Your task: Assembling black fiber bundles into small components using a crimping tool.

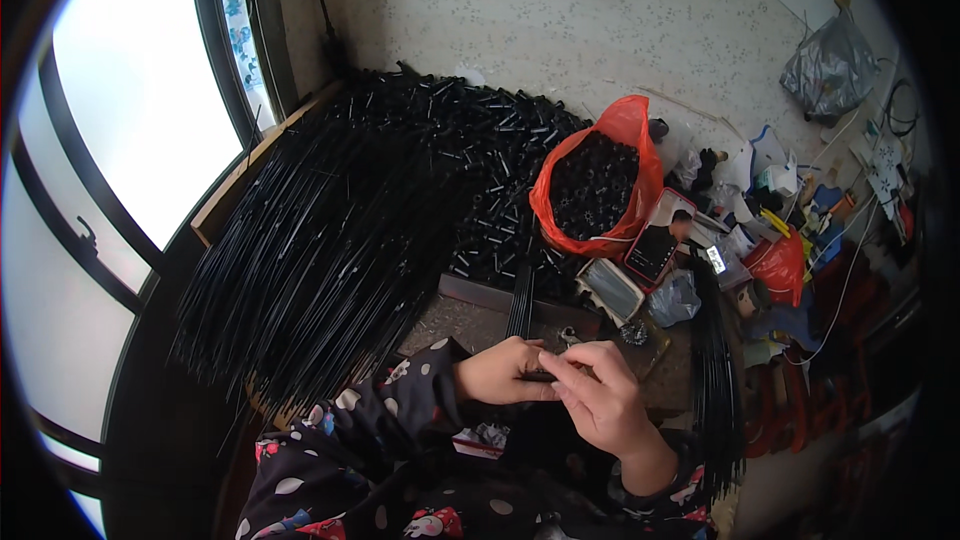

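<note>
A thin sheaf of black rods lies before you, long axis pointing away toward the wall; its near ends vanish behind your left hand, which seems curled around them. Your right hand pinches beside it; you can't tell on what. Beyond: one red bag, one phone, uncountable black tubes.

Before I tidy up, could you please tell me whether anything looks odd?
Yes, the clutter on the right looks untidy: mixed odds and ends lie jumbled together, whereas the black rods on the left mostly lie one way.
</note>
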Demonstrator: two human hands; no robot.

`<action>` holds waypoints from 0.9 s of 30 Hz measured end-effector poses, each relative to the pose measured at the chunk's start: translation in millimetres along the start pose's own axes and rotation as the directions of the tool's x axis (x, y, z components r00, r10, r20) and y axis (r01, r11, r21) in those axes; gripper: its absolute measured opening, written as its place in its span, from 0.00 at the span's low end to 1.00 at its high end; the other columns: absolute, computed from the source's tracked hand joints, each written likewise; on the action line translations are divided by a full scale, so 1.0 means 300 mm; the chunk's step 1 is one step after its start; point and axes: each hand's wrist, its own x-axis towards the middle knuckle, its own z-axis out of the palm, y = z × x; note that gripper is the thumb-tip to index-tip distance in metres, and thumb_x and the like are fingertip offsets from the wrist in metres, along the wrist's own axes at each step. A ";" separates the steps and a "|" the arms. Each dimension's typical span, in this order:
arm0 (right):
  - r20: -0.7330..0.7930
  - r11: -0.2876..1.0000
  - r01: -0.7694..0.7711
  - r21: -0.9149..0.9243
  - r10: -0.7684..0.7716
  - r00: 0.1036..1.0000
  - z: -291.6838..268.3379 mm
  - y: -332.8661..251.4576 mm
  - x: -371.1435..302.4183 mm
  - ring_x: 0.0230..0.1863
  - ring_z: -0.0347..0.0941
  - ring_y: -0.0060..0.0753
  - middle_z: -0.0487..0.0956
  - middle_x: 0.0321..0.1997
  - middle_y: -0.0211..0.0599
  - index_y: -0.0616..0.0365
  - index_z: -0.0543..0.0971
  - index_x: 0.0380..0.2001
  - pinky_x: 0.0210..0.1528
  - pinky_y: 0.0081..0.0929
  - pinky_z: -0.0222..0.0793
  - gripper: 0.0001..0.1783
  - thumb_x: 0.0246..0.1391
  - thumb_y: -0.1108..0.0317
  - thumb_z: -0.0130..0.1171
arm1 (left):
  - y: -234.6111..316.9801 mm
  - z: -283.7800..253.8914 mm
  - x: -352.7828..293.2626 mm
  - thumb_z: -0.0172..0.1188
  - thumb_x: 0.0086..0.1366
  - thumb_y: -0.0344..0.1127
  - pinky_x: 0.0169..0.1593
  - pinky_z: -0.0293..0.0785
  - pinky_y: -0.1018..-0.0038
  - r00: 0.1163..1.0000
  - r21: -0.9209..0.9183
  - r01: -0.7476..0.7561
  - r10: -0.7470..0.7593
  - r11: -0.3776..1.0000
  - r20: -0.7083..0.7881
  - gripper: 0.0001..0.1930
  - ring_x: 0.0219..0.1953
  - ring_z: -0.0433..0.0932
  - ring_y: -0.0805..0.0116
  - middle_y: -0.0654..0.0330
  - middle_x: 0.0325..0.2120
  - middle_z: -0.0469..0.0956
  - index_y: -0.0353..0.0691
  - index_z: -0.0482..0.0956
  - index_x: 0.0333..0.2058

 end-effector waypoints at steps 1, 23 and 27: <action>0.021 0.997 0.055 -0.061 -0.054 0.998 0.004 0.006 0.002 0.32 0.69 0.36 0.72 0.33 0.38 0.62 0.78 0.36 0.32 0.25 0.67 0.16 0.39 0.83 0.57 | -0.030 0.015 -0.011 0.59 0.56 0.44 0.46 0.65 0.53 1.000 0.150 0.024 -0.021 0.988 -0.017 0.19 0.50 0.66 0.52 0.49 0.44 0.71 0.37 0.76 0.42; -0.065 0.767 -0.400 -0.501 0.428 0.902 0.114 0.785 -0.197 0.35 0.66 0.42 0.71 0.27 0.38 0.59 0.77 0.21 0.38 0.34 0.66 0.02 0.38 0.74 0.60 | -0.279 0.112 -0.246 0.49 0.51 0.36 0.60 0.45 0.50 0.993 0.864 0.074 -0.118 0.498 -0.017 0.36 0.64 0.47 0.53 0.47 0.62 0.47 0.35 0.50 0.60; -0.130 0.726 -0.415 -0.548 0.417 0.900 0.126 0.784 -0.180 0.36 0.66 0.41 0.70 0.28 0.36 0.58 0.77 0.19 0.39 0.34 0.65 0.02 0.39 0.73 0.60 | -0.242 0.088 -0.226 0.48 0.52 0.37 0.62 0.44 0.55 0.978 0.821 0.120 -0.208 0.559 -0.002 0.36 0.64 0.46 0.54 0.47 0.62 0.47 0.34 0.48 0.60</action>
